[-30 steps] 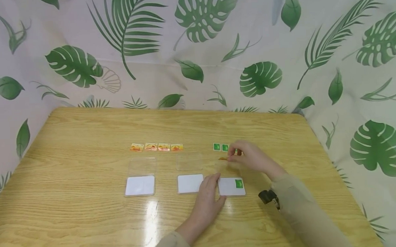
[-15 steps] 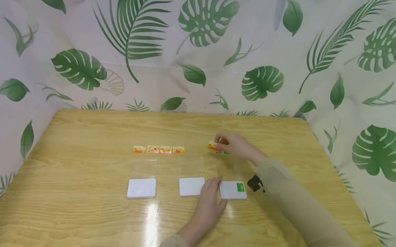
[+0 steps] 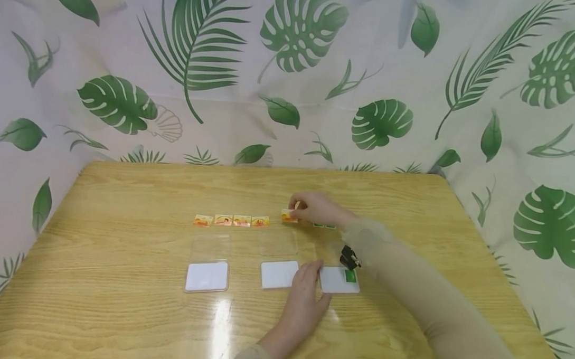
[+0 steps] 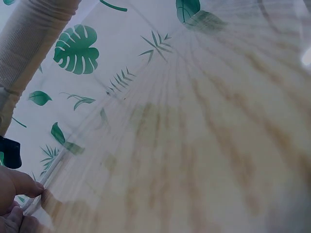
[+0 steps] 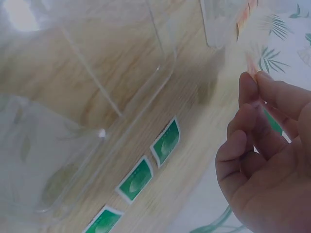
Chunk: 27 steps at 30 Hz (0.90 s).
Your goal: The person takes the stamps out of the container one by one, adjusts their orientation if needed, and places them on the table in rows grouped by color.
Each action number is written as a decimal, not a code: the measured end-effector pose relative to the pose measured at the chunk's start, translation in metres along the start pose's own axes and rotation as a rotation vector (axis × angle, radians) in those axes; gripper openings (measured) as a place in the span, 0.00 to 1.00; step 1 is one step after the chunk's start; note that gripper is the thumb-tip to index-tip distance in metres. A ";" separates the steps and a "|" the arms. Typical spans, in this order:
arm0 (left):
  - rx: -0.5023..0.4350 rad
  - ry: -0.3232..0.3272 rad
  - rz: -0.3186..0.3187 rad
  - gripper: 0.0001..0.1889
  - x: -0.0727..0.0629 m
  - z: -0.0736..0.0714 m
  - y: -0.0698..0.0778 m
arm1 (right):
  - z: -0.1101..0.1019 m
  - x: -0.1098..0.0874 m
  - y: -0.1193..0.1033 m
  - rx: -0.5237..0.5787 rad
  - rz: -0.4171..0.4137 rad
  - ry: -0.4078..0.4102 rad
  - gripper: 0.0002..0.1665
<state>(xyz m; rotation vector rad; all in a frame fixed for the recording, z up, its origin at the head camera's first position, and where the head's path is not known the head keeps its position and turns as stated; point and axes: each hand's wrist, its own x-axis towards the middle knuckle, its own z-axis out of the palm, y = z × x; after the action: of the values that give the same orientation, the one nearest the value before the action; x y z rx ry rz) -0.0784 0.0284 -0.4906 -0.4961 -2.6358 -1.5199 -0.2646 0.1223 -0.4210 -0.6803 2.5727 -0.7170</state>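
My right hand (image 3: 319, 207) pinches a small orange-yellow picture card (image 3: 287, 216) between thumb and index finger, low over the back of the table; the right wrist view shows it edge-on. To its left lies a row of several similar orange cards (image 3: 242, 221). Green cards with white borders (image 5: 136, 178) lie partly behind my right forearm in the head view. My left hand (image 3: 301, 298) holds the left end of the right-hand clear case with a white lining (image 3: 333, 281), index finger at its upper corner and thumb below. A green card (image 3: 350, 276) lies on that lining.
Two more white-lined clear cases stand to the left, the middle one (image 3: 274, 275) and the far-left one (image 3: 207, 277), with clear lids (image 3: 210, 248) folded back behind them. A leaf-patterned cloth (image 3: 314, 125) hangs behind the wooden table (image 3: 106, 291).
My right hand has carried the orange card leftward, past the green cards, towards the end of the orange row. My left hand has stayed at the right-hand case.
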 end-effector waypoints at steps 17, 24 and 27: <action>-0.018 -0.017 -0.003 0.33 0.000 -0.001 0.000 | 0.010 0.025 -0.004 -0.076 0.009 -0.056 0.08; -0.018 -0.021 -0.007 0.34 0.001 0.000 -0.002 | 0.010 0.031 -0.009 -0.118 0.024 -0.092 0.08; -0.016 -0.017 -0.002 0.34 0.001 0.000 -0.003 | 0.010 0.032 -0.011 -0.134 0.022 -0.103 0.08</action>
<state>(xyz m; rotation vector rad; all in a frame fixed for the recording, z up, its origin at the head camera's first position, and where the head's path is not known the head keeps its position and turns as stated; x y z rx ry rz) -0.0801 0.0279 -0.4927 -0.5090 -2.6399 -1.5448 -0.2823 0.0932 -0.4301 -0.7094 2.5456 -0.4920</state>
